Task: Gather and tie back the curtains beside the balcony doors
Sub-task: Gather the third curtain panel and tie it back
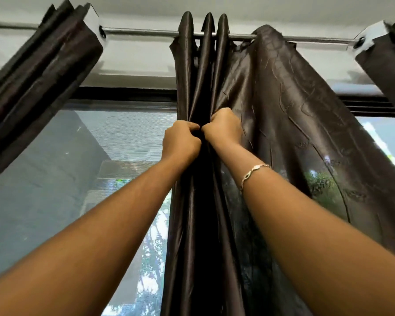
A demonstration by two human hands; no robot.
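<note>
A dark brown satin curtain hangs from a metal rod in the middle of the view. Its left part is bunched into tight folds and its right part still spreads wide. My left hand grips the bunched folds from the left, fingers curled into the cloth. My right hand, with a bracelet on the wrist, grips the fabric right beside it. Both hands are raised high and touch each other at the folds.
A second gathered dark curtain hangs at the upper left, and another curtain edge shows at the upper right. Behind them is the glass balcony door with a black frame, with trees and a building outside. The ceiling is close above the rod.
</note>
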